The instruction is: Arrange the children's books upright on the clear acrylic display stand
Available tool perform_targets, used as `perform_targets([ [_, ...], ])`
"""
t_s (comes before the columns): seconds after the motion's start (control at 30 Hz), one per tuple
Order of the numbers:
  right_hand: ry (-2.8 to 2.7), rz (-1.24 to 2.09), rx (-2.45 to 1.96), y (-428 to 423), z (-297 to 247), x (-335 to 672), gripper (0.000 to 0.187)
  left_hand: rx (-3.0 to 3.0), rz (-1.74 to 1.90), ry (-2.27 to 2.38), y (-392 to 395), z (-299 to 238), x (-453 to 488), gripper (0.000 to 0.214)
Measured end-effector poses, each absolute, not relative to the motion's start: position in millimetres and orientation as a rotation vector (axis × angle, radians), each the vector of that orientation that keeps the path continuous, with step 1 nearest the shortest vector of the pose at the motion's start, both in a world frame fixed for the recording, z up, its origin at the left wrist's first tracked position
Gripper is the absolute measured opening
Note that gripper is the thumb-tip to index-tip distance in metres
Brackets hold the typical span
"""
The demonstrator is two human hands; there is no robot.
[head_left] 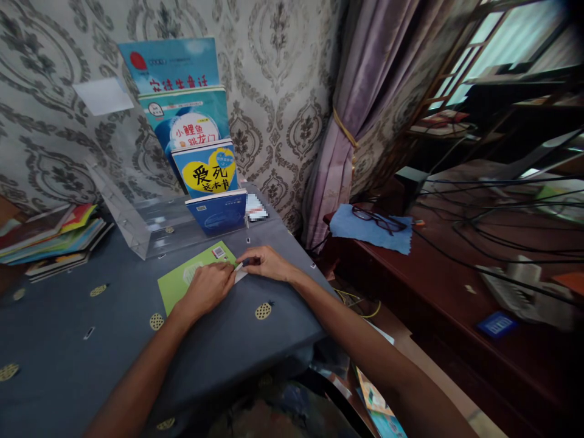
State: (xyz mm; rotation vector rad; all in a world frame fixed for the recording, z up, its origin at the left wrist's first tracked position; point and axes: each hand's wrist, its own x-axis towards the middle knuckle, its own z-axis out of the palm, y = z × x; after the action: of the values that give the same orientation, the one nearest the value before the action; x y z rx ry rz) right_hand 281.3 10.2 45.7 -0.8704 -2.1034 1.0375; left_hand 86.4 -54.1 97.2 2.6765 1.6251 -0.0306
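Note:
A green book (174, 285) lies flat on the cloth-covered table, with white print and a barcode on its cover. My left hand (207, 287) rests across it, fingers bent together and closed at its right edge; the thumb is hidden. Beside it, my right hand (268, 264) is closed in a pinch at a small white paper slip (240, 274) by that same edge. The fingertips of both hands nearly meet there. Behind them, a clear acrylic stand (132, 234) holds several books in rising tiers, a dark blue book (219, 213) in front.
Books are stacked (68, 237) at the table's far left. A patterned wall and a purple curtain (335, 140) stand behind. To the right, a dark red desk (424, 280) bears a blue cloth (342, 225), eyeglasses (381, 220), black cables and a telephone (524, 292).

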Motion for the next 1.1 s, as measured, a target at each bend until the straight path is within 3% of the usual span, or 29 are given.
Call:
perform_targets([
  [1.1, -2.028, 1.191, -0.877, 7.3, 49.2, 281.0, 0.029, 2.675, 0.015, 1.587, -55.3, 97.2, 85.0, 0.034],
])
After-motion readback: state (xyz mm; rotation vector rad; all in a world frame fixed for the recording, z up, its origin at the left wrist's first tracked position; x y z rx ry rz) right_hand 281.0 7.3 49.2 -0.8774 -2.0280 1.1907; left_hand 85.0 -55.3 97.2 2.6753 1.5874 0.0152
